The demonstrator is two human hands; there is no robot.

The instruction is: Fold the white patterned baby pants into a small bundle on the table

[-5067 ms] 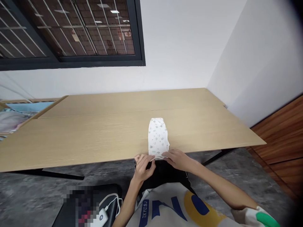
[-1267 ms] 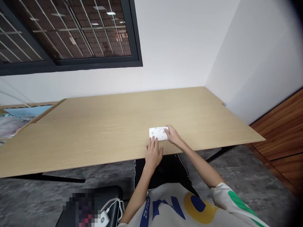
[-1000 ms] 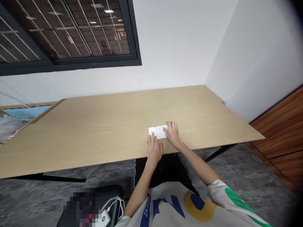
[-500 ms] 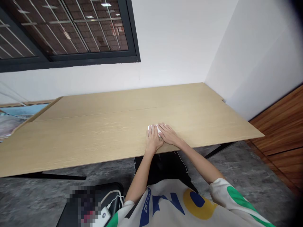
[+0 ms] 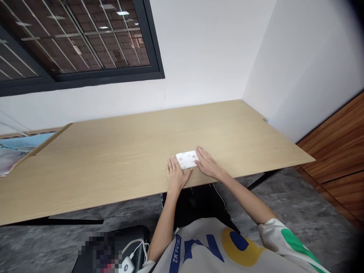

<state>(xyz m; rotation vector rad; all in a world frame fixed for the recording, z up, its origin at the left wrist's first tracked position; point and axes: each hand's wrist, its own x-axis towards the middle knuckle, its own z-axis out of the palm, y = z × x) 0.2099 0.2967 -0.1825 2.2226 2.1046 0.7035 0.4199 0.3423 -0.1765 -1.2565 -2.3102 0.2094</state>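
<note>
A small white folded cloth (image 5: pixel 187 160) with a sparse printed pattern lies flat on the wooden table (image 5: pixel 119 167), close to its front edge. My left hand (image 5: pixel 174 175) rests at the cloth's left side, fingers stretched out and thumb spread away. At the opposite side, my right hand (image 5: pixel 207 163) lies flat with its fingertips over the cloth's right end. Both hands are open, and the middle of the cloth shows between them.
A dark-framed window (image 5: pixel 113 74) is in the white wall behind the table. Wooden panels (image 5: pixel 338 151) stand at the right. At lower left, a black seat (image 5: pixel 139 237) holds a white device (image 5: pixel 127 265) with a cable. Bluish items (image 5: pixel 28 143) lie beyond the table's left end.
My hands have drawn apart, the left one sliding left off the cloth and the right one shifting right. More of the cloth's printed surface now shows. The view has tilted slightly.
</note>
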